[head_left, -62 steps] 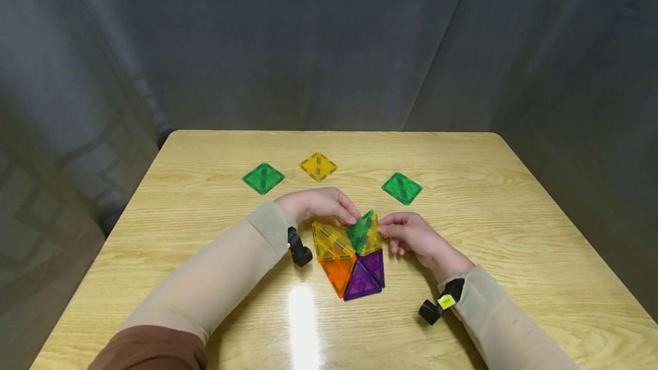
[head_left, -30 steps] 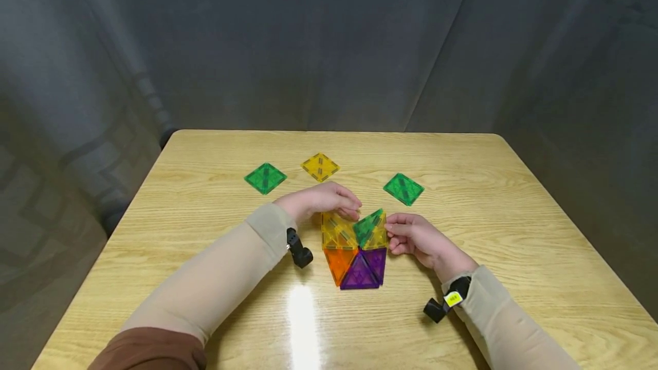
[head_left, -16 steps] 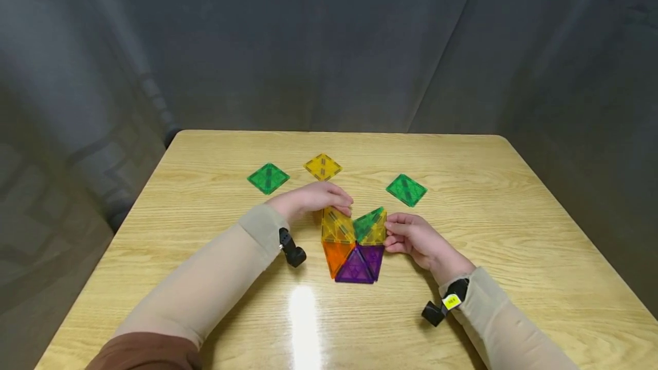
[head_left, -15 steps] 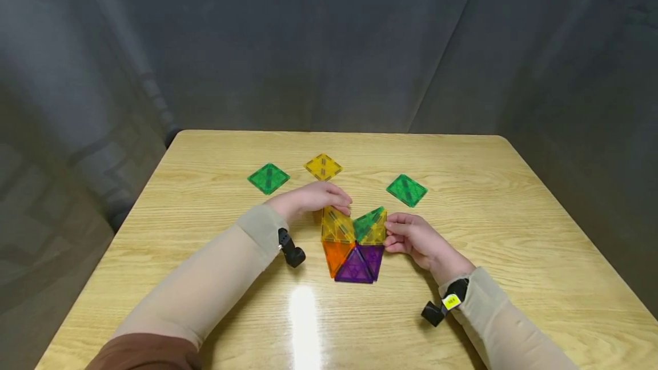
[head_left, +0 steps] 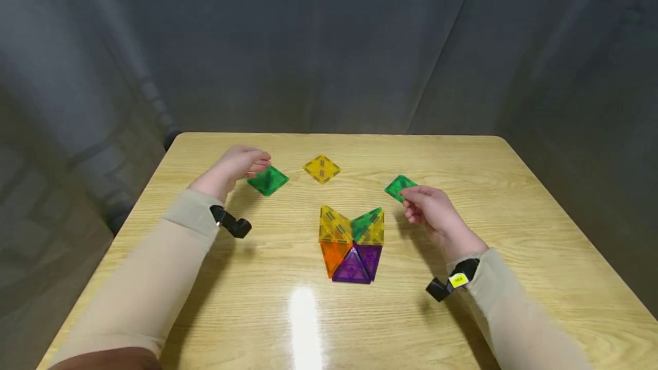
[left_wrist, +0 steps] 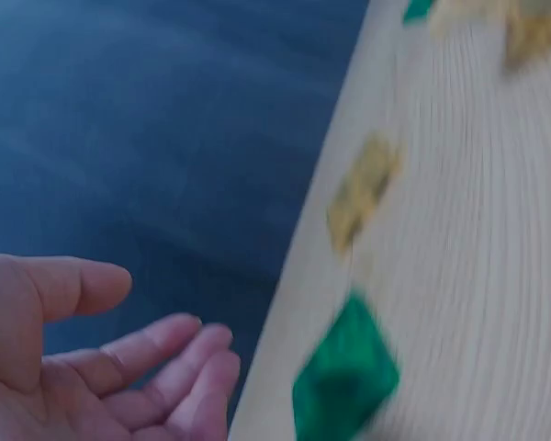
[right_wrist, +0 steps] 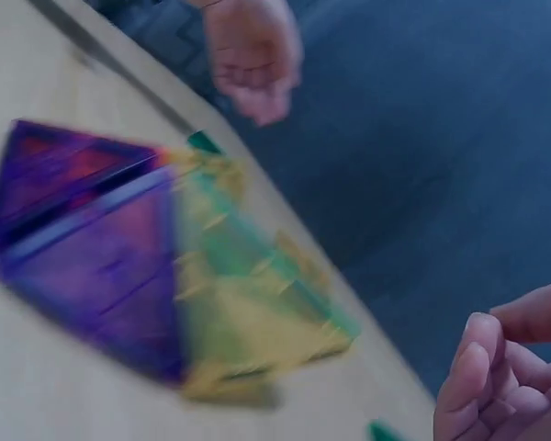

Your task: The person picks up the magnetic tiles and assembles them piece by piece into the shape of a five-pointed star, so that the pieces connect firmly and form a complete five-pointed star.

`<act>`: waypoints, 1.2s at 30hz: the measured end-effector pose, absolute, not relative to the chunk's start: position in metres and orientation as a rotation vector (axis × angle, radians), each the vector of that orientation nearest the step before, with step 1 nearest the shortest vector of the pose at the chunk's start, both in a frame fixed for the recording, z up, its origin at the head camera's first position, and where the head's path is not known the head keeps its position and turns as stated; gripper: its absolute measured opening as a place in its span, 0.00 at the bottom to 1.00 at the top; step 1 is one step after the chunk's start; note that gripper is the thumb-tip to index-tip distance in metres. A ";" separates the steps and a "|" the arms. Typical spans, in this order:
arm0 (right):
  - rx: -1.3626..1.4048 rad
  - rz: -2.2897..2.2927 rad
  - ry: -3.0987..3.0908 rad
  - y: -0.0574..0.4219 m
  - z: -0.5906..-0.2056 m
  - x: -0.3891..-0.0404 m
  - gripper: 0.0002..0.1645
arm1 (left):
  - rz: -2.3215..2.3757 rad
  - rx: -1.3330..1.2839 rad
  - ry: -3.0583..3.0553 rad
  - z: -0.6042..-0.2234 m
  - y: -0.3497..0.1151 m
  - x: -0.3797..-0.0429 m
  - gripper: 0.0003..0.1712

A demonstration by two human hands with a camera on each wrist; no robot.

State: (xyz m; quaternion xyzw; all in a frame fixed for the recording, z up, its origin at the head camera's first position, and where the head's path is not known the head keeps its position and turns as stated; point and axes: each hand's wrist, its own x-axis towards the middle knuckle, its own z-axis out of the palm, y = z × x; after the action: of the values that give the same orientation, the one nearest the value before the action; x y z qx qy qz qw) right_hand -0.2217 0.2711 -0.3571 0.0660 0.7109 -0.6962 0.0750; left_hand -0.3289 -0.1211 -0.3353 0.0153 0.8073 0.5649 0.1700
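Observation:
A small build of see-through magnetic tiles stands mid-table, with purple triangles (head_left: 352, 267), an orange triangle (head_left: 334, 257), yellow tiles (head_left: 334, 226) and a green tile (head_left: 362, 225). Neither hand touches it. My left hand (head_left: 239, 165), fingers loosely extended and holding nothing, hovers beside a flat green tile pair (head_left: 269, 181) forming a diamond. My right hand (head_left: 432, 210) overlaps another green pair (head_left: 398, 186) in the head view. In the right wrist view, thumb and index fingertips come together with nothing between them, and the other fingers (right_wrist: 473, 372) are loosely curled.
A yellow diamond of tiles (head_left: 321, 169) lies flat at the back, between the two green ones. The wooden table (head_left: 247, 301) ends at a back edge before a grey curtain (head_left: 329, 50). A small black camera (head_left: 233, 224) is strapped to each wrist.
Both hands have come off the tile build. The left one swung left and back to the left green diamond; the right one moved right and back towards the right green diamond.

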 end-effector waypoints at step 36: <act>-0.010 -1.582 2.075 0.084 -0.356 -0.348 0.07 | 1.584 -0.273 2.256 -0.373 -0.150 -0.345 0.26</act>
State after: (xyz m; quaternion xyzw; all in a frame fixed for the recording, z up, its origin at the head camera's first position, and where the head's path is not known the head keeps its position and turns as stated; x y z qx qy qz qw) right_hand -0.3484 0.0842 -0.3562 -0.0036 0.7673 -0.5850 0.2628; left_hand -0.3453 -0.1505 -0.3731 -0.0968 0.8004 0.5620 0.1848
